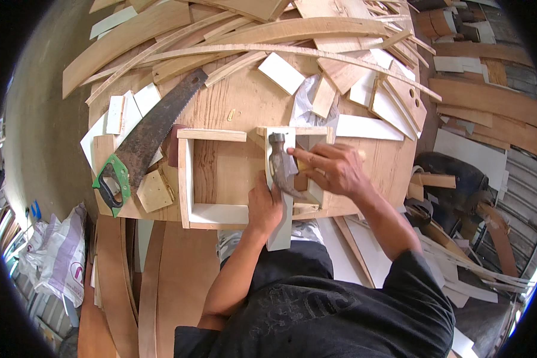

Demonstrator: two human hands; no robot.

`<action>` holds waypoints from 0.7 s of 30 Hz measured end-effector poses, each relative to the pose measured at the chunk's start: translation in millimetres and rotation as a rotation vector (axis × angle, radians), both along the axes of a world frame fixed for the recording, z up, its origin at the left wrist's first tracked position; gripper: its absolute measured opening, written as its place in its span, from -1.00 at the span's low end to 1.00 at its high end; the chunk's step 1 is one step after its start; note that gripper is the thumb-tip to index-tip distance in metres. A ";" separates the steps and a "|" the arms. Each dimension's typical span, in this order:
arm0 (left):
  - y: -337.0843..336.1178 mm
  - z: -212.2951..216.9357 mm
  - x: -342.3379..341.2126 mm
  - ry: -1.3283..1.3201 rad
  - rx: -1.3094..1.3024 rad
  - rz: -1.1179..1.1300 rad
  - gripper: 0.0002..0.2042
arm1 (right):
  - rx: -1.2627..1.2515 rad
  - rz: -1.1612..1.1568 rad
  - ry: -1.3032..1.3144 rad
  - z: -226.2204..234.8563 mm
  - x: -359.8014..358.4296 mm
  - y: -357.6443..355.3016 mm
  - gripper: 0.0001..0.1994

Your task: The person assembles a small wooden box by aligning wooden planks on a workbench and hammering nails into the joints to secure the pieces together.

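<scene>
A claw hammer [277, 156] lies over the upper part of a narrow white board [279, 231], its claw pointing toward me. My right hand [335, 169] is closed round the hammer's handle, to the right of the steel head. My left hand [265, 204] grips the left edge of the white board below the hammer head, fingers partly hidden. That board stands across a box-like frame of pale wood strips [186, 179], white on its inner faces. The frame has a gap in its far side. Whether the hammer touches the board I cannot tell.
A handsaw [152, 134] with a green and black handle lies left of the frame. Curved wood strips [268, 51] and white offcuts [281, 73] pile up at the table's far side. A clear plastic bag [304, 101] sits behind the frame. A white sack [53, 256] stands at left.
</scene>
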State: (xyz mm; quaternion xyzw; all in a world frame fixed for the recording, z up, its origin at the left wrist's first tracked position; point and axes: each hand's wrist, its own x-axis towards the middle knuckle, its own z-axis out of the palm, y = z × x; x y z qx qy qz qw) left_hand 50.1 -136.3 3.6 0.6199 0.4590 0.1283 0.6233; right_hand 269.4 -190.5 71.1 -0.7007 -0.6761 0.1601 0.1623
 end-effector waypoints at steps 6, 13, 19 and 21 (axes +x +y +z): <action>-7.2 -12.2 -6.7 -0.137 0.094 -0.022 -0.70 | -0.046 0.112 -0.007 -0.2 9.1 -2.6 -0.44; -1.6 6.4 2.9 -0.199 0.091 0.031 -0.80 | -0.043 0.172 0.053 15.4 10.6 5.2 -0.42; -5.4 -24.2 -1.7 -0.064 0.139 0.002 -0.78 | -0.017 -0.029 0.056 21.5 2.5 12.1 -0.41; -2.7 -14.1 1.0 -0.072 0.123 -0.007 -0.72 | -0.001 -0.075 0.140 32.9 -1.4 3.3 -0.41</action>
